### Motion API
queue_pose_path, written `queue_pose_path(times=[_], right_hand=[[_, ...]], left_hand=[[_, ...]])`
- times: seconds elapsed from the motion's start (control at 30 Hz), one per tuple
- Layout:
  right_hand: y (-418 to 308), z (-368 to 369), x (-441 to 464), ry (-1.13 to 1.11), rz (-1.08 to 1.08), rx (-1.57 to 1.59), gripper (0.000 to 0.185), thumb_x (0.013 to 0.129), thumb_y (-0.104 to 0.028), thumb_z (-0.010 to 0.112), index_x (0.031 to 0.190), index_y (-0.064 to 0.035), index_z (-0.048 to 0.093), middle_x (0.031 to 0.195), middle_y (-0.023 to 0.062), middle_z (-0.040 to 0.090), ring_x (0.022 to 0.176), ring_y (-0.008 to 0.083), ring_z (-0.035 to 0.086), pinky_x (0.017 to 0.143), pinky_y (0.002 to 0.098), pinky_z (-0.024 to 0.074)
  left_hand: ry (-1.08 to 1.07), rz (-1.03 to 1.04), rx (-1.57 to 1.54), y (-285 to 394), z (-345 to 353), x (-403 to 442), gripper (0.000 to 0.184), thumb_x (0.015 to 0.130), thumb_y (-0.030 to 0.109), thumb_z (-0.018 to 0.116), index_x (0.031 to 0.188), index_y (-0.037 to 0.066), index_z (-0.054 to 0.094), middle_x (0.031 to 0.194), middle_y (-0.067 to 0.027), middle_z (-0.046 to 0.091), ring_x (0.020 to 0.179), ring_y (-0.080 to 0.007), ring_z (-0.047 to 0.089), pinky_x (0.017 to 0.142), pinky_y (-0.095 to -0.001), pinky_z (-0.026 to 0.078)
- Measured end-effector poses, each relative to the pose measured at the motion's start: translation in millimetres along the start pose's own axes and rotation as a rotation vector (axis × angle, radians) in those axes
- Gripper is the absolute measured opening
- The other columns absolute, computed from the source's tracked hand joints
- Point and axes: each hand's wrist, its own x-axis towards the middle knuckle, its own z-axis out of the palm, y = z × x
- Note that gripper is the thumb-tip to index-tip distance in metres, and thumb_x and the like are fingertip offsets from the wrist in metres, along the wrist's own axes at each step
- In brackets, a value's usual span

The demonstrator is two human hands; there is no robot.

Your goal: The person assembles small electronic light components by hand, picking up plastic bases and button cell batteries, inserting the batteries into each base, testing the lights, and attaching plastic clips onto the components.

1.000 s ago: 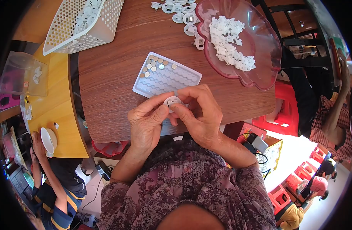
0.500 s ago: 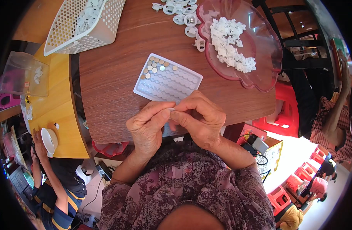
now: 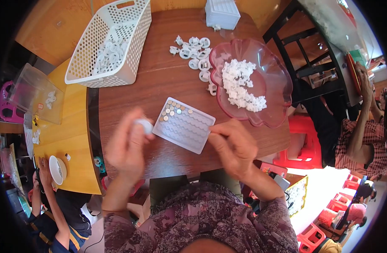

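Note:
My left hand (image 3: 128, 145), smeared by motion, is closed around a small white round plastic piece (image 3: 143, 126) just left of the tray. The white plastic tray (image 3: 181, 134) lies tilted on the brown table, with wavy rows of round hollows. Several small silvery button cells (image 3: 172, 108) sit in its upper left part. At the tray's right edge, the thumb and forefinger of my right hand (image 3: 233, 145) are pinched together on the rim; the fingertips partly cover it.
A pink flower-shaped bowl (image 3: 282, 92) holds a heap of small white parts (image 3: 240, 84). Beside it lie several white round pieces (image 3: 194, 52). A white perforated basket (image 3: 136, 55) stands back left, stacked white trays (image 3: 222, 14) at the back. Other people sit left and right.
My hands were together in front of the tray, pinching a small white piece. They have parted: the left went left with a white piece, the right to the tray's right edge. The view has tilted up.

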Motion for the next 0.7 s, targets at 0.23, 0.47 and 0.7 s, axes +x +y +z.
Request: queue_pose_path(times=[0.23, 0.47, 0.7], right_hand=[[9.4, -38.7, 48.3, -0.054, -0.008, -0.248, 0.008, 0.075, 0.001, 0.065, 0.083, 0.0007, 0.062, 0.073, 0.0123, 0.059, 0.067, 0.0257, 0.057, 0.06, 0.0333, 0.0443], [15.7, -32.3, 81.6, -0.125, -0.097, -0.238, 0.008, 0.076, 0.001, 0.064, 0.083, 0.0008, 0.061, 0.074, 0.0122, 0.061, 0.068, 0.0264, 0.059, 0.06, 0.0339, 0.0458], [24.6, -28.4, 72.9, -0.129, -0.064, -0.213, 0.009, 0.075, 0.0, 0.066, 0.083, 0.0003, 0.061, 0.073, 0.0126, 0.061, 0.067, 0.0265, 0.059, 0.059, 0.0334, 0.0454]], left_hand=[[0.178, 0.349, 0.373, -25.6, -31.6, 127.8, 0.017, 0.091, 0.005, 0.054, 0.106, 0.001, 0.061, 0.088, -0.0073, 0.064, 0.067, -0.0128, 0.058, 0.059, -0.0237, 0.046], [0.154, 0.382, 0.959, -42.7, -32.9, 168.6, 0.02, 0.08, 0.005, 0.063, 0.1, 0.002, 0.062, 0.09, -0.0154, 0.064, 0.074, -0.0354, 0.061, 0.066, -0.0391, 0.05], [-0.001, 0.713, 0.666, -38.2, 46.3, 138.8, 0.018, 0.077, 0.001, 0.062, 0.094, 0.001, 0.06, 0.079, -0.0141, 0.063, 0.067, -0.0327, 0.061, 0.056, -0.0427, 0.048]])
